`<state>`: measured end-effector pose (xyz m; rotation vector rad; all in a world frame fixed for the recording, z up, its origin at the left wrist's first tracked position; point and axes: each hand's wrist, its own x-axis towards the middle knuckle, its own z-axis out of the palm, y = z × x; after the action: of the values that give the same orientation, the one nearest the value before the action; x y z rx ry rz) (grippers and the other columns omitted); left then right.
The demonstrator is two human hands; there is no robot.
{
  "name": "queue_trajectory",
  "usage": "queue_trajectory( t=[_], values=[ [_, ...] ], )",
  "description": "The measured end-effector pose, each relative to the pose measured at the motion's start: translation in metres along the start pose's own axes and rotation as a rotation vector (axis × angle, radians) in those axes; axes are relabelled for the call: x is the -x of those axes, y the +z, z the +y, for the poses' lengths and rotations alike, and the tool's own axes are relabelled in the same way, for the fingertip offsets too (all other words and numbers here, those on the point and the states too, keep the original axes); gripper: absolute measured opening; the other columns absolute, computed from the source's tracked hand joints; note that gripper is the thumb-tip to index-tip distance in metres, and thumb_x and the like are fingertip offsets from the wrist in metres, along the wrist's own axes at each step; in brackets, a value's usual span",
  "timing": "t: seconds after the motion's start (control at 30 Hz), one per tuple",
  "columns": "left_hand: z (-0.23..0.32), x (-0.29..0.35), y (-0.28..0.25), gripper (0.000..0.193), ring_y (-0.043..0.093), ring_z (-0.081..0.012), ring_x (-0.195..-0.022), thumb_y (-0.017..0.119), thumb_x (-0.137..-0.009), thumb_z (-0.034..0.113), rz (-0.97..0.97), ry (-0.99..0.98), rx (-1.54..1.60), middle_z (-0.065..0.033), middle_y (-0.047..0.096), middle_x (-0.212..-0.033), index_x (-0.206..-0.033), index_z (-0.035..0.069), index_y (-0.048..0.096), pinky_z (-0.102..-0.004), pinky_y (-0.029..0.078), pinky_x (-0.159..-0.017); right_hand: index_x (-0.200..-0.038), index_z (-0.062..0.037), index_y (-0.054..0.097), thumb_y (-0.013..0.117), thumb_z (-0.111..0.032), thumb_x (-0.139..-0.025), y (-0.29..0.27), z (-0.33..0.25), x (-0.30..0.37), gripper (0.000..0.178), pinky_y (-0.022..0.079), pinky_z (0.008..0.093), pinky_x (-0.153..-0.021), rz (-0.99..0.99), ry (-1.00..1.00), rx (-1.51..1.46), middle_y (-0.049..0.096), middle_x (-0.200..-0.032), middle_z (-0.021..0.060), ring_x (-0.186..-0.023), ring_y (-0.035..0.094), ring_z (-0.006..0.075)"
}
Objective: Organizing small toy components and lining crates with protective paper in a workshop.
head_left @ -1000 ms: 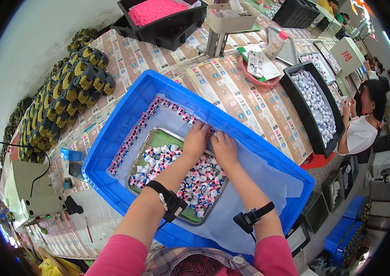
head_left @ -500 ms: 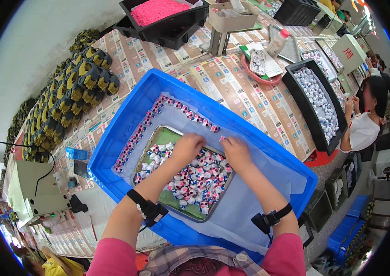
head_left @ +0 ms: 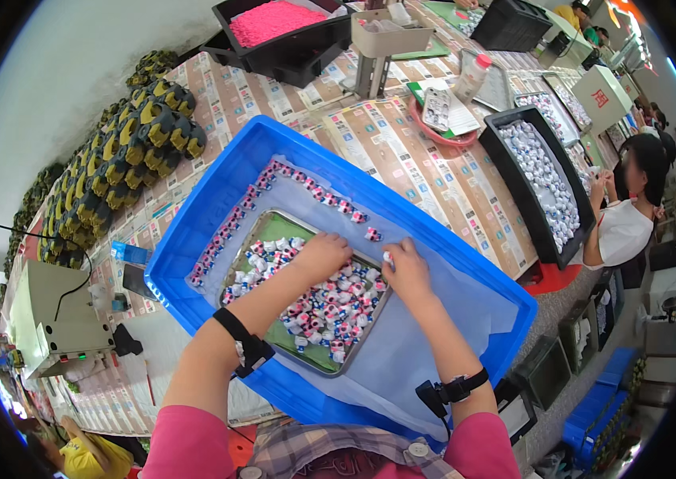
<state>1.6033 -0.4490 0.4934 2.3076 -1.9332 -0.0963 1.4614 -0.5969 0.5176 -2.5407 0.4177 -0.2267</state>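
Observation:
My right hand [head_left: 406,269] pinches a small white-and-blue toy figurine [head_left: 388,259] at its fingertips, just right of the metal tray [head_left: 329,372]. My left hand [head_left: 324,255] lies with curled fingers over the far edge of a heap of figurines [head_left: 327,306] in white, pink and blue; its fingertips are hidden. Green lining shows under the heap. The tray stands inside a large blue bin [head_left: 466,263] lined with translucent sheet [head_left: 457,319]. Along the bin's far and left inner sides runs a row of figurines [head_left: 316,192], ending in one [head_left: 373,234] beyond my right hand.
Black-and-yellow pieces [head_left: 134,144] are piled at the left, above a pale green machine [head_left: 63,319]. A black tray of white pieces [head_left: 541,184] stands right, near a seated co-worker [head_left: 629,211]. A black bin of pink bits [head_left: 278,24] and a pink basket [head_left: 442,134] stand at the back.
A pink-faced figurine that was at my right fingertips now stands at the end of the row. My right hand has drawn back nearer me and holds another figurine. The view has shifted slightly.

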Motion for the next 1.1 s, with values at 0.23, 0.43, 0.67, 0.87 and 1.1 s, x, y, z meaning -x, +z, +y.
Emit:
queue_trajectory(
  t=[0.23,0.43,0.67,0.87,1.1],
  values=[
    [-0.001,0.002,-0.013,0.015,0.054,-0.0254,-0.080,0.063,-0.070,0.019,0.115,-0.035,0.237,-0.0064,0.055,-0.078,-0.079,0.008,0.058,-0.0365,0.043,-0.072,-0.092,-0.0089,0.054,0.059,-0.011,-0.072,0.000,0.040,0.019,0.020,0.049,0.0399,-0.065,-0.137,0.059,0.402,0.050,-0.091,0.0120,-0.077,0.058,0.0293],
    [0.004,-0.018,-0.017,0.019,0.057,-0.0286,-0.074,0.060,-0.074,0.023,0.206,-0.140,0.413,-0.0094,0.057,-0.076,-0.084,0.007,0.058,-0.0380,0.045,-0.066,-0.098,-0.0108,0.052,0.058,-0.010,-0.073,-0.002,0.041,0.020,0.026,0.048,0.0414,-0.065,-0.137,0.103,0.333,0.051,-0.091,0.0101,-0.080,0.058,0.0300],
    [0.024,-0.058,0.015,0.016,0.058,-0.0271,-0.075,0.060,-0.072,0.019,0.194,-0.080,0.247,-0.0088,0.057,-0.075,-0.081,0.007,0.054,-0.0368,0.047,-0.066,-0.100,-0.0102,0.052,0.048,-0.005,-0.077,0.002,0.034,0.020,0.024,0.048,0.0404,-0.064,-0.054,0.081,0.349,0.051,-0.091,0.0114,-0.081,0.057,0.0277],
    [0.024,-0.067,0.024,0.017,0.056,-0.0241,-0.079,0.061,-0.068,0.017,0.296,-0.044,0.152,-0.0061,0.056,-0.079,-0.081,0.008,0.054,-0.0350,0.047,-0.068,-0.100,-0.0110,0.054,0.056,-0.010,-0.074,0.007,0.046,0.022,0.025,0.047,0.0409,-0.068,-0.118,-0.047,0.251,0.051,-0.092,0.0094,-0.083,0.056,0.0284],
    [0.030,-0.065,0.032,0.026,0.057,-0.0246,-0.080,0.064,-0.067,0.022,0.247,-0.130,0.067,-0.0068,0.057,-0.080,-0.086,0.008,0.053,-0.0354,0.047,-0.067,-0.101,-0.0143,0.053,0.064,-0.013,-0.070,-0.001,0.037,0.016,0.033,0.046,0.0405,-0.069,-0.112,0.154,0.154,0.053,-0.092,0.0095,-0.084,0.056,0.0304]
  ],
)
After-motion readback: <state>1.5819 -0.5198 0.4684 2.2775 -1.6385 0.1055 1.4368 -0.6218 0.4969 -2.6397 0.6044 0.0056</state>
